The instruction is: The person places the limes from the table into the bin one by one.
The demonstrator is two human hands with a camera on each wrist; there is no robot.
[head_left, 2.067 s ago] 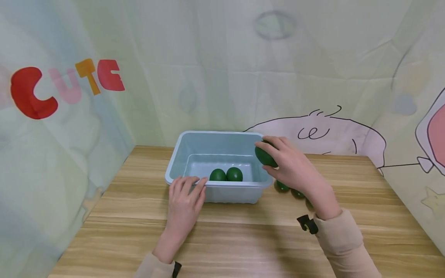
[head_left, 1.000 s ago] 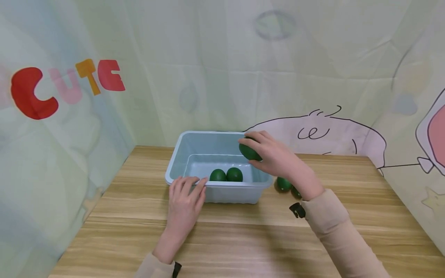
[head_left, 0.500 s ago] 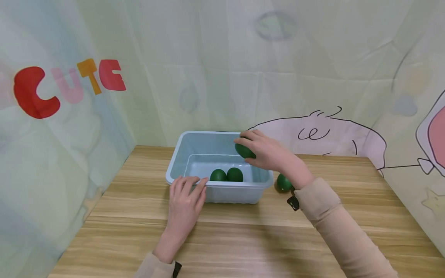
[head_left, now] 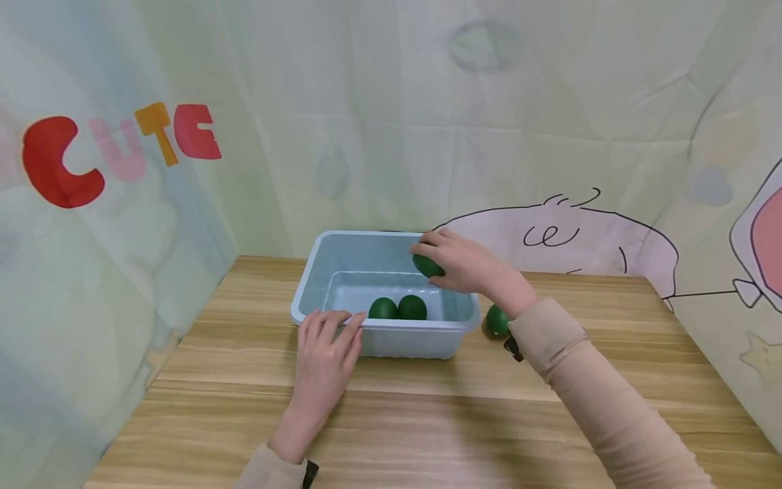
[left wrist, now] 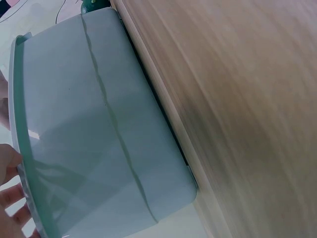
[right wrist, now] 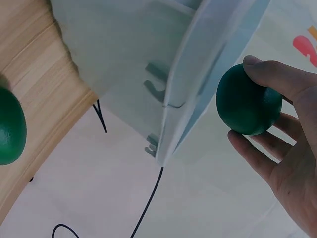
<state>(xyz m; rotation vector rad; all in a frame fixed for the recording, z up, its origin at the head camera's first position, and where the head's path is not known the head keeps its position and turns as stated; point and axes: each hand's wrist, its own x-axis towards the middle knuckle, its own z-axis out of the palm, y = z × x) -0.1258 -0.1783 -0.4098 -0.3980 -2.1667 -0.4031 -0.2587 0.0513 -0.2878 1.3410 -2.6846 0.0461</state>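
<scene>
Right hand (head_left: 466,266): mid-frame, arm stretched over the tub (head_left: 311,285), fingers curled round a green egg (head_left: 426,265).
Left hand (head_left: 324,353): straight fingers resting on the tub's near rim.

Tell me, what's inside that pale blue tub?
Two green eggs lie side by side on the floor of the tub. The right hand holds a third above it. The near wall hides some floor.

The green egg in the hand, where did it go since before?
The right hand, gripping the green egg, carried it leftward from the blue tub's right rim to over the inside, near the back. The left hand stayed resting on the front rim. The two eggs in the tub did not move, and one egg on the table shows beside the tub.
</scene>
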